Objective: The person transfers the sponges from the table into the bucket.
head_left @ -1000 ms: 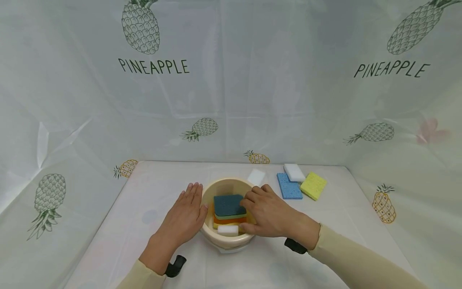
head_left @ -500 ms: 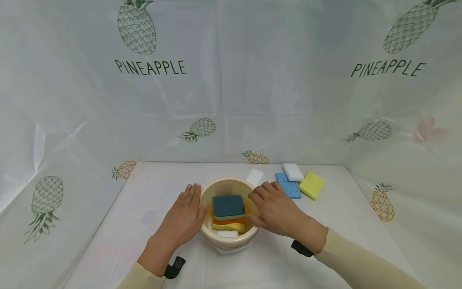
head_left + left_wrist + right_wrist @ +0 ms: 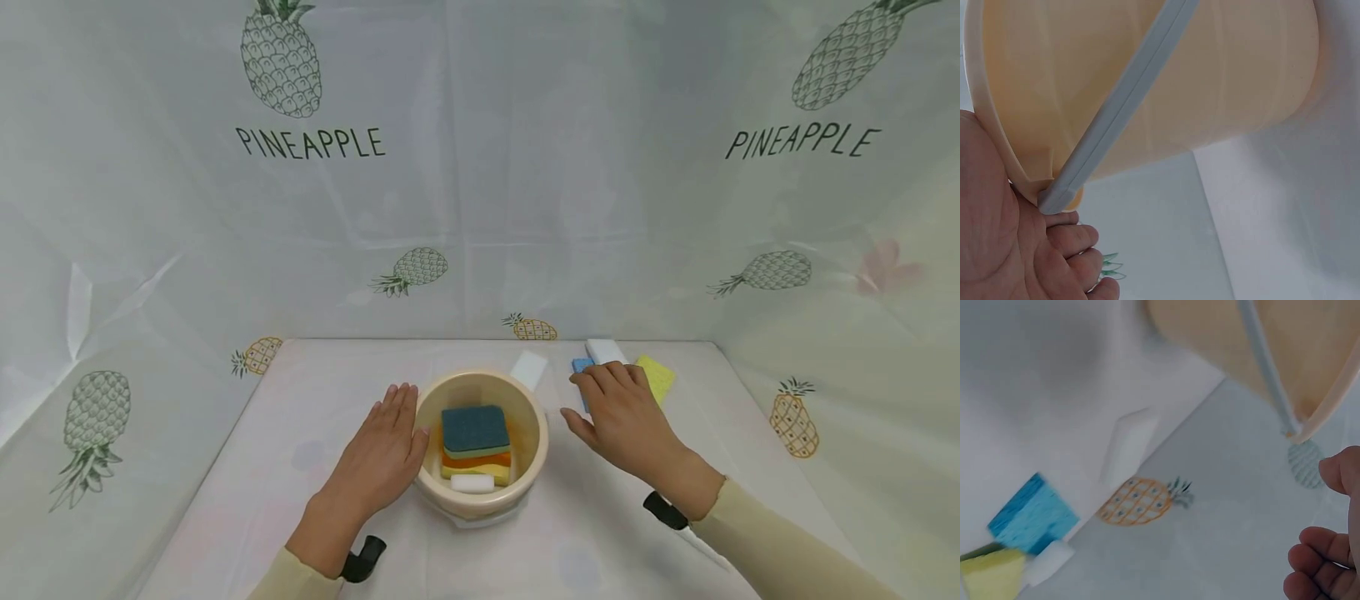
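A cream bucket (image 3: 480, 502) stands on the table, its grey handle (image 3: 1125, 100) hanging down the side. Inside lie a dark green scouring sponge (image 3: 475, 430) on top, orange and yellow layers (image 3: 476, 471) beneath, and a white sponge (image 3: 472, 483) at the front. Along the bucket's left rim rests my left hand (image 3: 378, 454), fingers straight. My right hand (image 3: 630, 429) hovers right of the bucket, fingers loosely bent and holding nothing. It partly covers a blue sponge (image 3: 1034, 512) and a yellow sponge (image 3: 657, 379) in the head view.
A white sponge (image 3: 605, 351) lies by the blue one at the back right. Another white sponge (image 3: 528, 369) lies just behind the bucket. Patterned plastic sheeting (image 3: 555, 208) rises behind the table and along both sides.
My right hand has left the inside of the bucket and moved right, toward the blue and yellow sponges. The small white sponge sits inside the bucket. My left hand stays at the rim.
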Tool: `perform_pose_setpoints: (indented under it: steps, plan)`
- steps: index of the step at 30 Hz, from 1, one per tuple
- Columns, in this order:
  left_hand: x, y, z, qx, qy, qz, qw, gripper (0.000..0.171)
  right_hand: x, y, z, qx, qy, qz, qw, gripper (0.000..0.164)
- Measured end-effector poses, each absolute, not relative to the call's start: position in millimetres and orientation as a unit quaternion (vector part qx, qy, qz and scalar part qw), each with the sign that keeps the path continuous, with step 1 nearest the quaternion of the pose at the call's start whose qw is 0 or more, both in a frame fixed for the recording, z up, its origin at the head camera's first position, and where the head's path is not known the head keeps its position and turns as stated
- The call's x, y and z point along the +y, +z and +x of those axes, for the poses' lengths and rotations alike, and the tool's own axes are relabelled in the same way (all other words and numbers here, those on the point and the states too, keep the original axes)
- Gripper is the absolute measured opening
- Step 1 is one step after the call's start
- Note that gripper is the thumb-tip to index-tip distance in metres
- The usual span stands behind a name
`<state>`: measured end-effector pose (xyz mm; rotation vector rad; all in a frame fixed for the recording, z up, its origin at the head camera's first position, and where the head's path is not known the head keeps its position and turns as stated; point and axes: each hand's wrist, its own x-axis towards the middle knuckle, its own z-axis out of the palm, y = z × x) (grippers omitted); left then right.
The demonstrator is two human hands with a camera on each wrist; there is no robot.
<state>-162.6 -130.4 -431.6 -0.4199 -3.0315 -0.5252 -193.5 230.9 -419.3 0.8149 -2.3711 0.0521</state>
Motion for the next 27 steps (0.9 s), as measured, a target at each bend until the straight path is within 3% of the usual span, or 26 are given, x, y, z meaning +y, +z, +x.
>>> perform_pose_setpoints:
  steps: [8,11,14,19,27]
  plan:
    - [-129,-431,-163,-0.976,-0.17,-0.137,0.013,0.069,285,-432,-186,-0.9,-0.014,0.294,0.321,0.048]
    - [-129,-431,-163,-0.976,-0.17,-0.133,0.007,0.07,301,-439,-181,-0.9,-0.035,0.295,0.318,0.057]
    - [-130,-431,-163,-0.976,-0.171,-0.133,0.004,0.07,315,-446,-174,-0.905,-0.063,0.3,0.294,0.073]
    - [-130,-431,-163,-0.976,-0.173,-0.133,0.005,0.07,335,-458,-157,-0.91,-0.12,0.322,0.23,0.058]
    - [-130,-431,-162,-0.976,-0.172,-0.134,0.005,0.07,363,-483,-125,-0.913,-0.146,0.333,0.183,0.073]
